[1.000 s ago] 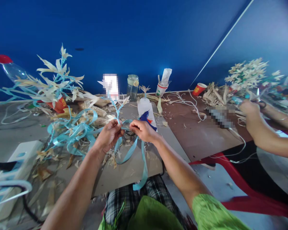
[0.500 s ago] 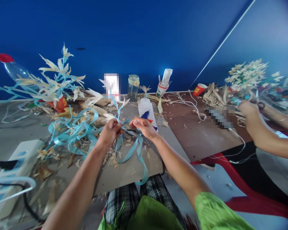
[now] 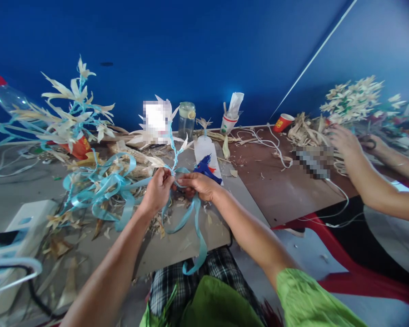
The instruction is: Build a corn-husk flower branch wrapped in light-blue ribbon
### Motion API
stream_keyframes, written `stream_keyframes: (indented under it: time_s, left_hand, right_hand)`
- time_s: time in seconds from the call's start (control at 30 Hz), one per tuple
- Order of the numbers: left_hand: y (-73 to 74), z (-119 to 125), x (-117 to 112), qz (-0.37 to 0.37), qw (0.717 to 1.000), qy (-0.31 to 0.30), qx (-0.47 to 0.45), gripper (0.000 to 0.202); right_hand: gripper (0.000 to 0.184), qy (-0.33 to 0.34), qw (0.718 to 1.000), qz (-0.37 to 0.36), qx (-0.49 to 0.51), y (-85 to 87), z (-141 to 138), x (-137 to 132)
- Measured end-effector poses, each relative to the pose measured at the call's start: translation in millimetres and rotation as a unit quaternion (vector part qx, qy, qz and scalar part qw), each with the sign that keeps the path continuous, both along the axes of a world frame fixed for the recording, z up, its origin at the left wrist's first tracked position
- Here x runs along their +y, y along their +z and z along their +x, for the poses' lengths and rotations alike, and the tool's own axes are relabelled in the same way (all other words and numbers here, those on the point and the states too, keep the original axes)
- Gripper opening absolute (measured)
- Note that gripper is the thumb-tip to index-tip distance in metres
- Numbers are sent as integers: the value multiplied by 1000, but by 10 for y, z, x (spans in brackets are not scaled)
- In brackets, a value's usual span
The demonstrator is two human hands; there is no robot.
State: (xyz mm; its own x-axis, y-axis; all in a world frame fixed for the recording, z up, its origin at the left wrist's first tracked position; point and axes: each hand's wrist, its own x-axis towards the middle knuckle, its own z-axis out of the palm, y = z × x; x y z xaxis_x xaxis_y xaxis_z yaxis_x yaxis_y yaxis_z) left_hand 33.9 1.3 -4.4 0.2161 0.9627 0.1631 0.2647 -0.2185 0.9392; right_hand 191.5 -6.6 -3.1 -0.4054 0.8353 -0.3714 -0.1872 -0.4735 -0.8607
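My left hand (image 3: pixel 159 190) is closed around the lower end of a thin stem wrapped in light blue ribbon (image 3: pixel 173 152), which carries pale husk leaves and rises toward the wall. My right hand (image 3: pixel 197 185) pinches the light blue ribbon (image 3: pixel 195 217) right beside the left hand's fingers. The ribbon's loose end hangs in loops over the table's front edge to my lap. A blue glue gun (image 3: pixel 206 167) lies just behind my right hand on a white sheet.
Tangled blue ribbon and husk scraps (image 3: pixel 98 190) cover the grey table's left half. A finished husk branch (image 3: pixel 68 113), a glass jar (image 3: pixel 186 119) and paper cups (image 3: pixel 229 123) stand at the back. Another person's hands (image 3: pixel 344 141) work at the right, beside a red chair (image 3: pixel 330 254).
My right hand moved left and closer to the left hand. The stem tilted more upright. The other person's hand lifted toward the husk pile.
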Motion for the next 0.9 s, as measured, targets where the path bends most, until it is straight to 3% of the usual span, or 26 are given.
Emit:
stream_keyframes:
  time_s: [0.17, 0.27, 0.47, 0.63, 0.8, 0.9]
  left_hand:
    - [18, 19, -18, 8, 999, -11, 32, 7]
    - [26, 12, 0, 17, 998, 9, 62, 6]
    - [-24, 20, 46, 23, 996, 37, 72, 7]
    - [-39, 32, 42, 21, 997, 49, 49, 7]
    - [-47, 81, -2, -38, 996, 53, -60, 9]
    - [-45, 124, -36, -143, 961, -14, -235, 15]
  right_hand:
    - [31, 15, 999, 27, -28, -17, 51, 20]
    - [31, -30, 991, 85, -97, -13, -2, -14]
    - [21, -128, 908, 259, -302, 25, -176, -142]
    - [16, -136, 857, 339, -363, -34, -235, -179]
    - [16, -151, 828, 373, -391, -50, -234, -175]
    - [15, -180, 851, 350, -349, -13, -204, -153]
